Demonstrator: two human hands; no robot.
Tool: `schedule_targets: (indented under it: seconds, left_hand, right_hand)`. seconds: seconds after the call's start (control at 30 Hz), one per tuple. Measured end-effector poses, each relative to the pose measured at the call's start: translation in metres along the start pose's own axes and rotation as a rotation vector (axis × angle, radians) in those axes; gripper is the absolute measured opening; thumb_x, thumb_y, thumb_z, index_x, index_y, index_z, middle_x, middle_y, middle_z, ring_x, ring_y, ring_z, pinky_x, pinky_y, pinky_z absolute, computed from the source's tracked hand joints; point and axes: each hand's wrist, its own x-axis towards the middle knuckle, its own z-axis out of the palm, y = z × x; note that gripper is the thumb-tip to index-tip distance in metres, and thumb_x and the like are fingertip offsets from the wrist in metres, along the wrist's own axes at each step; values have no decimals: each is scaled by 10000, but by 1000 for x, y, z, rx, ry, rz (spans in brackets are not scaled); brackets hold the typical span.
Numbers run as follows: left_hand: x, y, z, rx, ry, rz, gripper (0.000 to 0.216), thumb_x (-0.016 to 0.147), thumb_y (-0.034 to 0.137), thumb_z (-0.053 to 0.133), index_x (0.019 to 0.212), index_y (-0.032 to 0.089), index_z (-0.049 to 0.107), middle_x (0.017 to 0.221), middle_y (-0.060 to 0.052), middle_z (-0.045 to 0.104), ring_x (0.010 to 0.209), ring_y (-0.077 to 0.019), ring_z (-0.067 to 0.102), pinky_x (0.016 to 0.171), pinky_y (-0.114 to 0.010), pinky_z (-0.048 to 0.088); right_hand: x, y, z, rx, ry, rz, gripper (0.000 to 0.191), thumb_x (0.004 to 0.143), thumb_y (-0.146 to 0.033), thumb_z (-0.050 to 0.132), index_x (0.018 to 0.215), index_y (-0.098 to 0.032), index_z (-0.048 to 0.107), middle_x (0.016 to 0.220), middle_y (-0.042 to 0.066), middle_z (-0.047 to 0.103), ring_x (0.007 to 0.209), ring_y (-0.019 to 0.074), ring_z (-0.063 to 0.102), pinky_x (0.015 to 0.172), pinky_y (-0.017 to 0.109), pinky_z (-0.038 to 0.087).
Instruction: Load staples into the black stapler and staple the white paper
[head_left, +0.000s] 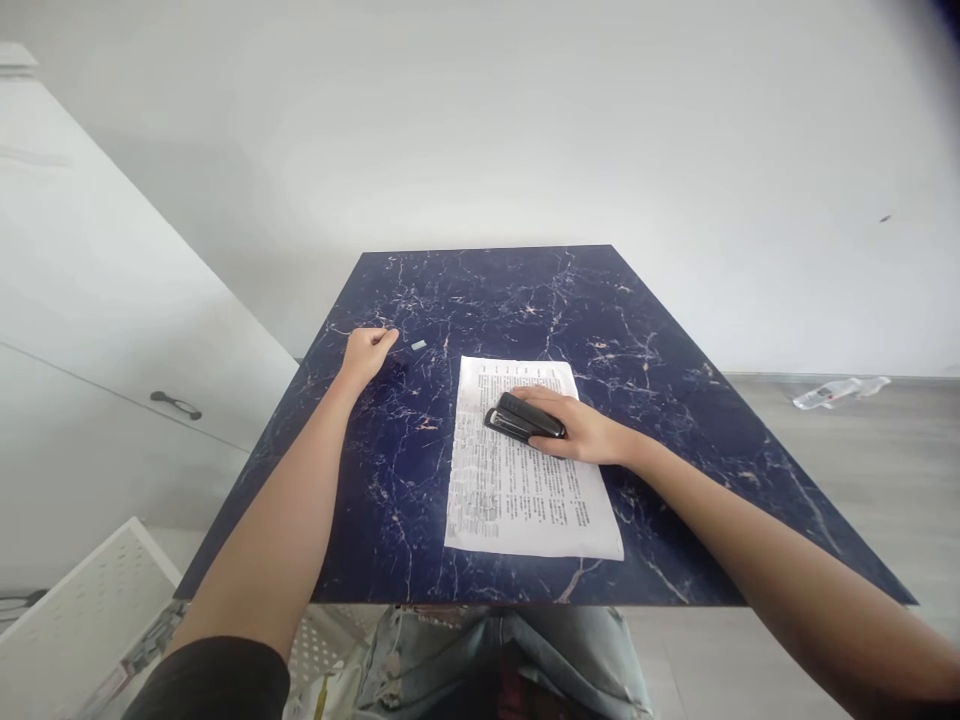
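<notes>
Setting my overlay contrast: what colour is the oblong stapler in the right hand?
The oblong stapler is black; the head view shows it best.

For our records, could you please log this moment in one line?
left hand: closed near small pale strip | right hand: gripping black stapler over printed paper

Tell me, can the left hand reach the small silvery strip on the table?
Probably yes: the small silvery strip lies close beside the left hand, with only blue marbled tabletop between them. That hand looks curled and would likely need to open; the right hand and black stapler are well aside.
</notes>
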Motion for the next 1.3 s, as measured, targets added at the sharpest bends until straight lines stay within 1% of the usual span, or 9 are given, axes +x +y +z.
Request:
schedule_targets:
  seconds: [0.47, 0.57, 0.67, 0.8, 0.93, 1.0, 1.07, 1.2, 1.3]
  left_hand:
    - [1, -2, 2, 200, -74, 96, 535, 923, 483, 582, 583, 227, 258, 575, 31, 224, 582, -131, 257, 603, -324, 193]
    - [1, -3, 5, 225, -106, 126, 445, 930, 473, 605, 623, 213, 414, 576, 39, 330, 580, -134, 335, 619, -307, 254]
    - [0, -4, 5, 246, -139, 141, 281, 928, 450, 634, 783, 215, 583, 597, 54, 420, 575, -137, 395, 644, -293, 308]
    - [-1, -2, 3, 273, -137, 153, 225, 937, 427, 639, 864, 215, 646, 598, 56, 445, 574, -145, 423, 657, -293, 322]
    - [-7, 16, 13, 260, -121, 198, 249, 976, 405, 591, 891, 195, 694, 648, 22, 535, 612, -163, 477, 680, -305, 351]
    - [-16, 32, 28, 229, -188, 257, 295, 1005, 424, 573, 918, 195, 738, 789, -26, 662, 732, -187, 573, 745, -313, 413]
    - [-27, 48, 45, 188, -337, 364, 318, 1030, 462, 580, 1005, 225, 791, 1017, -60, 743, 953, -220, 643, 910, -341, 465]
    - [-44, 67, 70, 148, -680, 588, 333, 1042, 508, 621, 1276, 324, 769, 1369, -84, 698, 1291, -294, 594, 1170, -495, 350]
    - [-47, 70, 72, 176, -747, 586, 342, 1012, 535, 674, 1303, 372, 755, 1437, -74, 675, 1340, -324, 569, 1177, -534, 308]
  right_hand:
    - [1, -2, -3, 20, -19, -3, 519, 959, -287, 684, 1467, -225, 594, 1561, 148, 597, 1392, 368, 590, 1167, 619, 492]
    - [2, -4, -4, 27, -23, -3, 520, 957, -279, 679, 1466, -211, 594, 1551, 153, 602, 1378, 360, 599, 1173, 603, 488]
    - [3, -3, -4, 33, -20, -4, 514, 955, -280, 678, 1458, -210, 596, 1534, 148, 614, 1357, 349, 612, 1172, 589, 488]
    - [3, -2, -3, 19, -5, -26, 487, 947, -289, 677, 1425, -222, 612, 1520, 143, 625, 1351, 348, 610, 1154, 587, 491]
    - [1, -8, -3, -53, 87, -5, 329, 949, -343, 696, 1240, -192, 684, 1187, 128, 735, 1070, 305, 684, 943, 515, 574]
    - [-1, -10, -4, -55, 128, 30, 258, 981, -384, 682, 1151, -191, 705, 1074, 102, 734, 941, 263, 679, 816, 446, 575]
    - [-3, -10, -4, -46, 183, 42, 258, 1007, -403, 665, 1159, -200, 713, 1096, 95, 740, 939, 248, 682, 802, 424, 567]
    - [-1, -4, -2, -71, 259, 4, 283, 1009, -417, 684, 1205, -219, 728, 1154, 93, 760, 1055, 269, 684, 936, 462, 554]
    - [3, 0, -6, -49, 231, 55, 313, 996, -430, 706, 1239, -237, 749, 1124, 80, 782, 1023, 263, 687, 912, 450, 553]
